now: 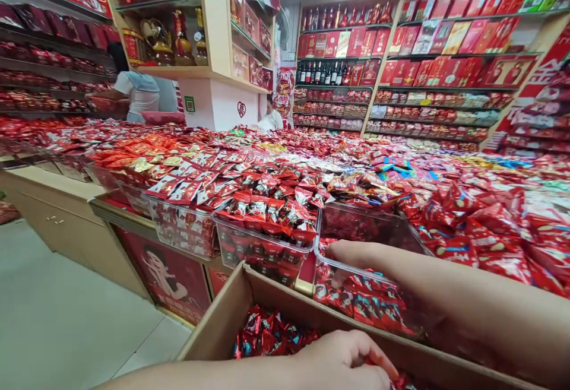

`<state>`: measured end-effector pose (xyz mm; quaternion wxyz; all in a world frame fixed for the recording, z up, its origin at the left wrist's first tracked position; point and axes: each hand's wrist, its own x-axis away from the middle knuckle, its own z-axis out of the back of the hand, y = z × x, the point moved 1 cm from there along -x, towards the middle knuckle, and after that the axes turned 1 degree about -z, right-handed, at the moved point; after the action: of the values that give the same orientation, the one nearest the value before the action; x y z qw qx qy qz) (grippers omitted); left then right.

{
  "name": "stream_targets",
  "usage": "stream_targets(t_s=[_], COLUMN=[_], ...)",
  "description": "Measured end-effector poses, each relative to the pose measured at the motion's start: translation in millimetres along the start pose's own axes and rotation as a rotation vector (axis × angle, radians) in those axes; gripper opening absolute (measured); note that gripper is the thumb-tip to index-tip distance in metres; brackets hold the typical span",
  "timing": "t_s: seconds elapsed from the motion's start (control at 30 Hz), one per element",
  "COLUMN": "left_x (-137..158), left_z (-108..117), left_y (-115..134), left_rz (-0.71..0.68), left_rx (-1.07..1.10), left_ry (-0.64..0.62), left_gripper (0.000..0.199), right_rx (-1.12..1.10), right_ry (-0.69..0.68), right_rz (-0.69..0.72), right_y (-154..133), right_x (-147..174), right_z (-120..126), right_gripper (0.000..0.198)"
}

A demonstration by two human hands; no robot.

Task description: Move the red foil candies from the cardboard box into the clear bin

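Note:
My left hand (345, 359) reaches across an open cardboard box (267, 286) at the bottom of the view. Its fingers curl down over the red-wrapped candies (271, 333) in the box; whatever lies under the fingers is hidden. My right hand (350, 253) is inside a clear plastic bin (378, 277), just behind the box. Its fingers are apart and point down at red, blue-marked candies (371, 304) low in the bin. No candy shows in that hand. The bin's wall partly blurs the fingertips.
Left of that bin stands another clear bin (262, 241) heaped with red and black packets. A loose mound of red packets (481, 230) lies to the right. Further back, a person (138, 96) stands by the shelves. Floor (57, 301) shows at lower left.

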<state>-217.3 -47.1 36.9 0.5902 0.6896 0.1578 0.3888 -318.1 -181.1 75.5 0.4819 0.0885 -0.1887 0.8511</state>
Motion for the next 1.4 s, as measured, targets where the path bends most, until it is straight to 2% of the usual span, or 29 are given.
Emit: stream_targets(t_s=[0.1, 0.23, 0.3, 0.37, 0.43, 0.5, 0.57, 0.63, 0.7, 0.87, 1.03, 1.1, 1.2, 1.23, 1.33, 1.4], left_x=[1.0, -1.1, -2.0, -1.3, 1.4, 5.8, 10.4, 14.0, 16.2, 18.3, 16.1, 13.3, 10.5, 10.5, 12.5, 14.3], left_z=[0.8, 1.3, 2.4, 4.9, 8.3, 11.8, 14.2, 15.0, 14.2, 11.5, 12.3, 12.3, 11.8, 11.8, 12.7, 13.4], left_y=[1.9, 5.2, 7.2, 10.0, 13.7, 18.3, 23.3, 27.9, 30.9, 31.1, 27.9, 25.7, 23.5, 23.8, 27.6, 32.3], left_rz=[-0.028, 0.051, 0.114, 0.105, 0.025, -0.065, -0.141, -0.225, -0.289, -0.348, -0.402, -0.420, -0.440, -0.457, -0.442, -0.398], left_rx=[0.005, 0.025, 0.111, 0.258, 0.436, 0.579, 0.659, 0.699, 0.699, 0.617, 0.518, 0.537, 0.666, 0.713, 0.819, 0.856], left_ry=[-0.015, 0.043, 0.085, 0.106, 0.055, -0.042, -0.122, -0.123, -0.063, 0.111, 0.186, 0.126, -0.073, -0.145, -0.309, -0.357], left_gripper=[0.012, 0.025, 0.026, 0.020, 0.012, 0.018, 0.038, 0.049, 0.047, 0.037, 0.042, 0.046, 0.048, 0.047, 0.050, 0.053], right_rx=[-0.033, -0.112, -0.200, -0.301, -0.479, -0.796, -1.132, -1.285, -1.280, -1.236, -1.108, -1.040, -0.990, -0.966, -0.874, -0.830], right_ry=[-0.013, 0.103, 0.200, 0.288, 0.345, 0.350, 0.268, 0.142, 0.068, 0.076, 0.226, 0.259, 0.228, 0.225, 0.238, 0.215], right_rz=[0.011, -0.058, -0.075, -0.065, -0.009, 0.108, 0.221, 0.275, 0.303, 0.303, 0.183, 0.182, 0.258, 0.272, 0.285, 0.289], right_y=[2.3, 7.8, 10.8, 11.3, 7.8, 0.5, -8.6, -17.3, -23.7, -29.2, -32.7, -33.9, -34.3, -34.5, -37.9, -41.5], right_x=[3.0, 2.4, 8.0, 22.0, 43.4, 67.9, 89.8, 105.2, 114.3, 121.0, 121.7, 125.8, 136.5, 139.9, 143.0, 135.9], right_z=[-3.2, 8.1, 19.1, 30.7, 39.7, 43.6, 41.4, 35.1, 28.3, 20.1, 20.1, 20.7, 22.2, 23.2, 29.7, 38.1], right_gripper=[0.015, 0.008, 0.014, 0.029, 0.039, 0.041, 0.041, 0.041, 0.040, 0.041, 0.024, 0.026, 0.047, 0.049, 0.024, 0.016])
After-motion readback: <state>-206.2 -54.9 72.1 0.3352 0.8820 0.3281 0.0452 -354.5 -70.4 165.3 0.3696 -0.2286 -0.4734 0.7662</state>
